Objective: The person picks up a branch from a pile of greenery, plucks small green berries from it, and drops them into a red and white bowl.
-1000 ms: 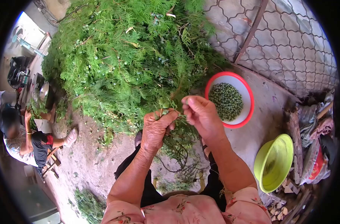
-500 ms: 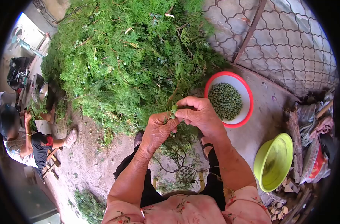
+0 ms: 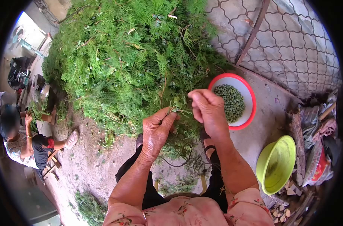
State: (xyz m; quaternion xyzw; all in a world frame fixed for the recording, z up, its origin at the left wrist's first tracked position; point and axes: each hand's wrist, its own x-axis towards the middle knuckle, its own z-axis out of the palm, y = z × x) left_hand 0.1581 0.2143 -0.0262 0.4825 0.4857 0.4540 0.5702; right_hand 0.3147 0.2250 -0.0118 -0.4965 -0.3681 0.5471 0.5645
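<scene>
My left hand (image 3: 157, 130) is closed on a small green sprig (image 3: 176, 104), which sticks up between thumb and fingers. Just right of the sprig, apart from it, my right hand (image 3: 211, 111) has its thumb and fingertips pressed together; whatever they may hold is too small to make out. Beyond both hands lies a big heap of green branches (image 3: 115, 64) dotted with small round cones. Beside my right hand stands a white basin with a red rim (image 3: 253, 109), holding many small green cones (image 3: 229, 101).
A tilted yellow-green basin (image 3: 263, 164) is at the right, near firewood (image 3: 296, 147) and sacks (image 3: 316, 165). Wire mesh (image 3: 288, 49) stands at the upper right. Another person (image 3: 22, 141) sits at the far left, holding greenery. More cut greenery (image 3: 89, 207) lies at lower left.
My right hand has come away from the sprig and moved right, toward the red-rimmed basin. My left hand has shifted slightly left and down, still holding the sprig.
</scene>
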